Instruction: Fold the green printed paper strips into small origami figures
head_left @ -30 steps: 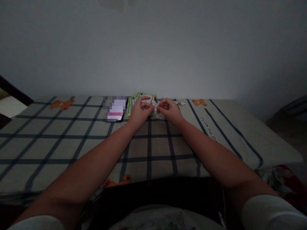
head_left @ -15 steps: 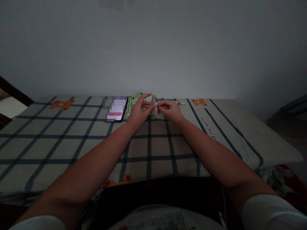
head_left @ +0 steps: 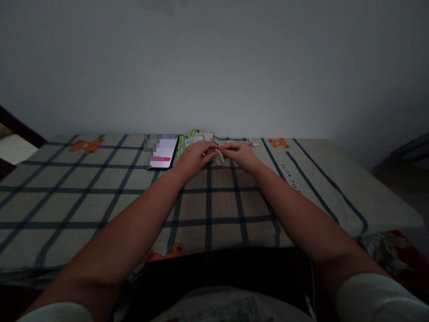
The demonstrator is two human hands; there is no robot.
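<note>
Close to the plain grey wall (head_left: pixel 214 76), over the pale cloth with dark check stripes (head_left: pixel 221 205), two bare hands meet. Between the fingertips of the left hand (head_left: pixel 197 155) and the right hand (head_left: pixel 241 154) is a small crinkled white scrap (head_left: pixel 220 156). It may be paper or thin plastic; I can't tell which. Both hands are nearly closed, with thumb and fingers making a little pinch on it. Fingers hide part of it, and one end pokes down below them.

What looks done: the scrap is in the fingers and seems squashed into a thin, twisty shape. What is not done: nobody has let go of it or put it down, so I think the work is partway.

A crumpled white bit (head_left: pixel 254 143) lies on the cloth past the right hand, with no hand on it. The flat green-and-white packets (head_left: pixel 182 144) lie by the left hand. I can't see if any are open. The black-edged phone with a lit screen (head_left: pixel 166 152) lies beside them.
</note>
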